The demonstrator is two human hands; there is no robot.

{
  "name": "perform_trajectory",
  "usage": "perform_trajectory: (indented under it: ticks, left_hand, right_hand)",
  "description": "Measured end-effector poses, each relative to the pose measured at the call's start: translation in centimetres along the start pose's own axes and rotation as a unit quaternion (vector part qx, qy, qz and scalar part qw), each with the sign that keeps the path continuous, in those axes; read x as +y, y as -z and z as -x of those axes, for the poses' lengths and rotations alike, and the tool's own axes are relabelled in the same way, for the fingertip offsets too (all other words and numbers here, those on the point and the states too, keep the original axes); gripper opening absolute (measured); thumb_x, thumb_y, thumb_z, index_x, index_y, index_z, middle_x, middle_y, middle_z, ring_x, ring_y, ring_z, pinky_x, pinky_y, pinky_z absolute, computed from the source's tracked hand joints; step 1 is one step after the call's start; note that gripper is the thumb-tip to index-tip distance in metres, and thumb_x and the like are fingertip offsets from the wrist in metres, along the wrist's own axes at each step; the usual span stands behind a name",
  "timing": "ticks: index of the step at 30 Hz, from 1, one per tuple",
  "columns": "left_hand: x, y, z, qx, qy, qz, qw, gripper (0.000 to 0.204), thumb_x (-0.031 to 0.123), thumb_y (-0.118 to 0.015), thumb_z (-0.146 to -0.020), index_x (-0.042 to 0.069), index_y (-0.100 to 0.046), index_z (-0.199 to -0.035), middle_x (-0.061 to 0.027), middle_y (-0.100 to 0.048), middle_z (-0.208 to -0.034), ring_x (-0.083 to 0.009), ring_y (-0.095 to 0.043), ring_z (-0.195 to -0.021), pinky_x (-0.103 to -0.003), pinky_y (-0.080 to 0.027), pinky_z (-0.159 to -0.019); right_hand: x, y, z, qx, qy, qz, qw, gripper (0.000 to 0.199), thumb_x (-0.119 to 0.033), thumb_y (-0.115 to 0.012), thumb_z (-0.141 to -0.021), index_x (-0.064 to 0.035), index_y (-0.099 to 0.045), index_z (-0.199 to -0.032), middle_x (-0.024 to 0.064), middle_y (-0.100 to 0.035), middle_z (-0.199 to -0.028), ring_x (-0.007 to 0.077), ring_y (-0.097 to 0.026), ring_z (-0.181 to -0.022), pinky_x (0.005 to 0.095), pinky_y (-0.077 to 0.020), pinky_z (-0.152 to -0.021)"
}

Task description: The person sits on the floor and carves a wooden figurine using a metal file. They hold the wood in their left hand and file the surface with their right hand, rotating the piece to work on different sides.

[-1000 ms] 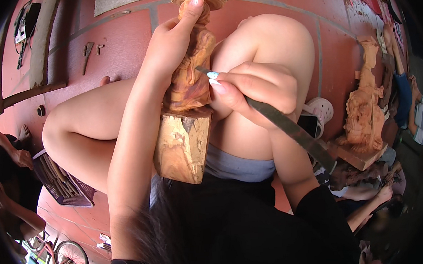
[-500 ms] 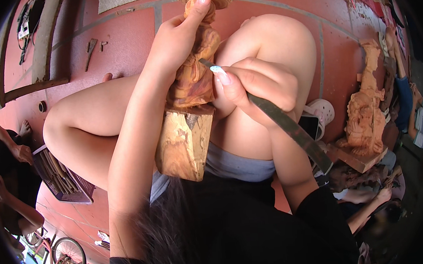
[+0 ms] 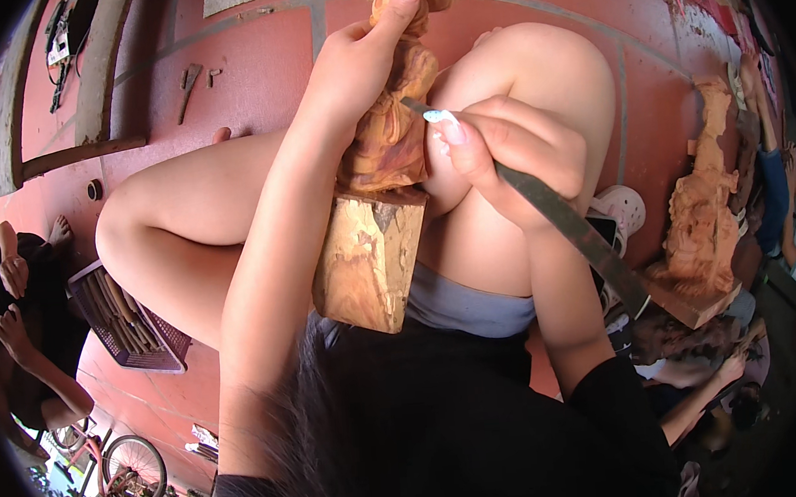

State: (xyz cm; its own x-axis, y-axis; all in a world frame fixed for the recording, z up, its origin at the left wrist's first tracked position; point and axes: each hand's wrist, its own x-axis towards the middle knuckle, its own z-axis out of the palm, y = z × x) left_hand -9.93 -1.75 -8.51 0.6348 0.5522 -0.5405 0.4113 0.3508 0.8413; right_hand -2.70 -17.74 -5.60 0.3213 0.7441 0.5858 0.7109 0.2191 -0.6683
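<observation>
One container shows clearly: a purple basket [image 3: 172, 336] in the left of the frame, tilted in view. Several slim tools [image 3: 121, 309] with wooden handles lie side by side in it; they overlap too much for a sure count.

Two carved pieces of wood are in sight. The first, the carving [image 3: 386, 152], stands out at upper centre, its uncut block end pointing down toward the black top and its other end near the top edge. The left hand [image 3: 358, 71] is closed around its upper part, thumb laid along it; the other fingers are mostly hidden. The second, a statue [image 3: 702, 218], stands on a slab at the right.

One chisel [image 3: 570, 225] is in the right hand [image 3: 528, 152], whose fingers are curled tight about the shaft, thumb pressed near the tip. The tip meets the carving's side in the view; whether it actually touches, I cannot tell.

On the red floor [image 3: 247, 65] at upper left lie two small pieces [image 3: 189, 89] near each other, and one dark ring [image 3: 94, 189] below a wooden frame [image 3: 102, 75]. One pale clog [image 3: 621, 205] sits right of centre; one bicycle [image 3: 94, 450] stands lower left.
</observation>
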Motion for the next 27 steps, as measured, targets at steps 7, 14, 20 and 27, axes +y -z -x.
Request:
perform_trajectory:
  ticks: [7, 14, 20, 27]
  left_hand:
    - [-0.06, -0.04, -0.18, 0.007, -0.012, -0.003, 1.0, 0.08, 0.067, -0.058, -0.092, -0.01, -0.064, -0.114, -0.0134, -0.069, -0.093, -0.0187, -0.069, -0.081, -0.03, -0.056, -0.073]
    - [0.14, -0.04, 0.02, 0.007, 0.011, -0.006, 1.0, 0.078, 0.067, -0.056, -0.093, -0.008, -0.066, -0.111, -0.014, -0.07, -0.093, -0.0196, -0.069, -0.082, -0.032, -0.057, -0.075]
    - [0.08, -0.21, 0.1, 0.004, 0.003, 0.011, 1.0, 0.078, 0.068, -0.054, -0.093, -0.007, -0.066, -0.112, -0.0139, -0.07, -0.095, -0.0194, -0.069, -0.085, -0.031, -0.056, -0.076]
    - [0.24, 0.33, -0.32, -0.004, 0.026, 0.015, 1.0, 0.077, 0.068, -0.055, -0.093, -0.006, -0.066, -0.111, -0.0137, -0.07, -0.096, -0.0196, -0.069, -0.086, -0.031, -0.056, -0.077]
  right_hand:
    - [0.23, 0.0, 0.39, 0.009, 0.012, -0.001, 1.0, 0.012, 0.001, -0.07, -0.088, 0.0067, -0.068, -0.077, 0.0125, -0.065, -0.067, 0.0192, -0.061, -0.054, 0.0289, -0.0475, -0.049]
    - [0.42, -0.07, 0.51, 0.004, 0.014, -0.006, 1.0, 0.013, 0.002, -0.069, -0.088, 0.0069, -0.068, -0.076, 0.0121, -0.065, -0.066, 0.0192, -0.061, -0.053, 0.0286, -0.0464, -0.048]
    - [0.32, -0.08, 0.45, -0.006, 0.014, 0.003, 1.0, 0.013, 0.003, -0.069, -0.088, 0.007, -0.068, -0.076, 0.0119, -0.065, -0.066, 0.0188, -0.062, -0.053, 0.0286, -0.0464, -0.048]
    - [0.25, -0.23, 0.6, -0.017, 0.003, -0.006, 1.0, 0.015, 0.001, -0.07, -0.089, 0.0072, -0.069, -0.075, 0.0118, -0.065, -0.066, 0.0183, -0.062, -0.054, 0.0283, -0.0467, -0.048]
